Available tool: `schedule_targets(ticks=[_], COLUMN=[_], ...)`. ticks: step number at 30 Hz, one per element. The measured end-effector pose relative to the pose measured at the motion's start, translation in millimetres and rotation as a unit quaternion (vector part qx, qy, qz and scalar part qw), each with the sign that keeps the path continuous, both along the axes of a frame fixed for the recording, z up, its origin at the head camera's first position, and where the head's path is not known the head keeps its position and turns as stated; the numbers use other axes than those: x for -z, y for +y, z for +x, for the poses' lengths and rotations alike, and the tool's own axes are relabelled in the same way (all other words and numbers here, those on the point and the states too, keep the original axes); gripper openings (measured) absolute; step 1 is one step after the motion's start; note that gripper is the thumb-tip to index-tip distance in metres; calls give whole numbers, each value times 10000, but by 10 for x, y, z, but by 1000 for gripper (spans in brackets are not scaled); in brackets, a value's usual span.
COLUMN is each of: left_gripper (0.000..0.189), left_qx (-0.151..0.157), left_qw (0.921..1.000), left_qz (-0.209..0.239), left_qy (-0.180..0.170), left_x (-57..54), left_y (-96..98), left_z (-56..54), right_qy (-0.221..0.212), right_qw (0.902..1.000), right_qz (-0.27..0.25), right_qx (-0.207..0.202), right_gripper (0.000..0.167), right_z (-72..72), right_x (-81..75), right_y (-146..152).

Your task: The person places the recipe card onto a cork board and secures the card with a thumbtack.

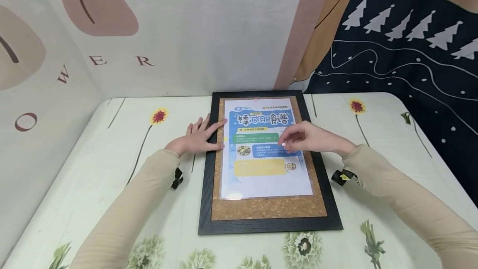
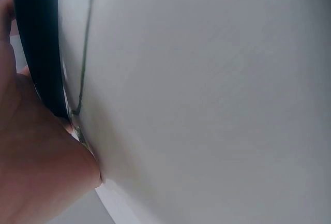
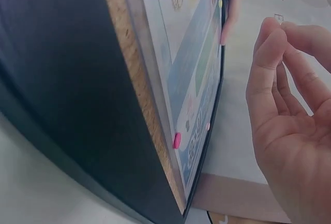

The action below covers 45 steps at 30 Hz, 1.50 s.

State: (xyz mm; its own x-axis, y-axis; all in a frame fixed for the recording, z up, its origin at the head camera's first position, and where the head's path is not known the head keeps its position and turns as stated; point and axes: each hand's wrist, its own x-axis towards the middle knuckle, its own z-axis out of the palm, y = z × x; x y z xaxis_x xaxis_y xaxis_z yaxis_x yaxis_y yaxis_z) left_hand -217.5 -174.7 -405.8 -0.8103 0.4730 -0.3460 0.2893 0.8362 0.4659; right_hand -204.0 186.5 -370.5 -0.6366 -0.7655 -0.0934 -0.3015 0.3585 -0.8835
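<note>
A cork board [image 1: 269,213] in a black frame [image 1: 270,226] lies on the table. On it is a printed sheet [image 1: 257,186] with blue, green and yellow blocks. My left hand [image 1: 196,138] spreads over the frame's left edge, thumb and index fingertip on the sheet's left margin. Above the sheet's right half, my right hand [image 1: 302,136] pinches a small whitish push pin, mostly hidden by the fingertips. In the right wrist view, a pink push pin [image 3: 177,140], a pale pink one [image 3: 208,126] and a yellow one [image 3: 220,3] sit along the sheet's edges.
A pale tablecloth [image 1: 160,215] printed with flowers covers the table. Behind it hangs a light curtain [image 1: 209,32], with a dark cloth [image 1: 410,61] printed with white trees on the right. Both wrists carry small black straps.
</note>
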Motion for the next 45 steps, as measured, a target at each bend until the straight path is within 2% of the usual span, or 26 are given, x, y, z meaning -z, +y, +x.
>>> schedule_targets(ticks=[7,23,31,45], left_gripper=[85,85,85,86], left_qx=[9,44,-1,-18], left_qw=[10000,10000,10000,10000], left_qz=[13,57,7,17], left_qy=[38,30,-15,-19], left_x=[6,6,23,19], left_y=[-4,-6,1,-15], left_z=[3,7,-11,-17], right_qy=[21,-320,-166,-197], right_qw=[10000,9987,9989,9976], right_qz=[38,-31,48,-53], right_qx=[-68,-389,-429,-658], right_gripper=[17,15,14,12], right_z=[23,100,140,192], right_x=[-3,56,70,105], right_y=[-38,-142,-183,-250])
